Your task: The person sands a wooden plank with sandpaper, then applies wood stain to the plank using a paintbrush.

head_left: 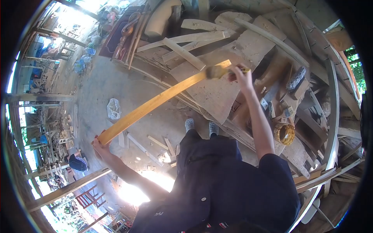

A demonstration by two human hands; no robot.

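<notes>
A long, narrow wooden board (155,103) slants across the view, its surface yellowish and glossy. My left hand (101,147) is closed around its lower left end. In my right hand (241,75) is a paintbrush (215,72), smeared by motion, with its bristles against the board near the far upper end. That far end lies over a dusty sheet on the workbench (217,93). To the right of my right arm stands a round can (284,134) with yellow-brown stains around its rim; a small brush (288,112) lies just beyond it.
Wood offcuts (184,52) are heaped along the back of the bench. A white plastic bag (113,108) and loose wood strips (143,149) lie on the floor. Red-brown carved pieces (126,35) lean at the upper left. A wooden post (70,188) crosses the lower left.
</notes>
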